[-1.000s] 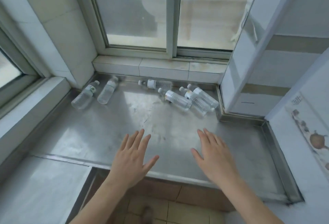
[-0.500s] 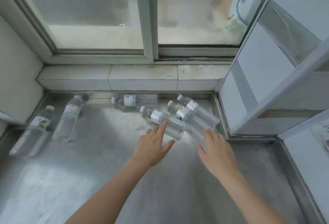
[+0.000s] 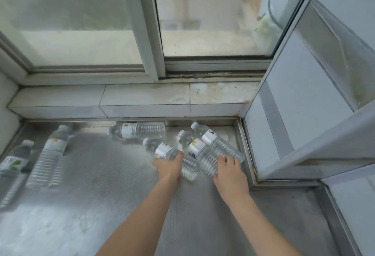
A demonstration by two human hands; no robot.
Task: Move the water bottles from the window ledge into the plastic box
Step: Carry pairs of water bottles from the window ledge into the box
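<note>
My left hand (image 3: 169,167) has reached the nearest water bottle (image 3: 165,151), fingers seemingly curling round it; my right hand (image 3: 230,171) now curls over the two bottles (image 3: 213,150) beside, so lifting begins.

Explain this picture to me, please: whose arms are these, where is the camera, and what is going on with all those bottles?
There is no machine here: these are a person's two bare arms, filmed by one wide-angle camera worn on the head, looking forward and down. The grey surface is a metal window ledge below a sliding window. Six clear water bottles lie on their sides on it: two at the far left, one along the back edge, three clustered at the right. The left hand curls round the nearest bottle of that cluster. The right hand has its fingers over the lower ends of the other two bottles; how firm that grip is I cannot tell. No plastic box is in view.
</note>
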